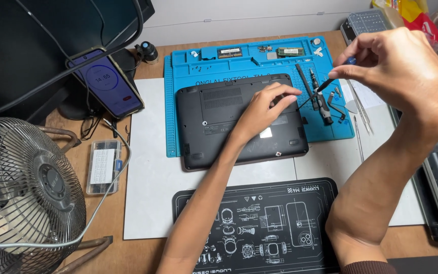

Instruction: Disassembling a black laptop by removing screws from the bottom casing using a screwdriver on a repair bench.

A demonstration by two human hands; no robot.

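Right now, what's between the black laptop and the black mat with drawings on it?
Only a strip of the white sheet separates the laptop from the mat, crossed by the left forearm, in the head view.

You have 1 laptop lying upside down, 2 memory modules on 1 blue repair mat, 1 black printed mat, 1 phone, 1 fan and 1 clear parts box.

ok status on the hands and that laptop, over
Left hand flat on upturned black laptop, holding nothing. Right hand raised, fingers pinching a thin screwdriver, tip near laptop's right edge. Loose tools on blue mat alongside.
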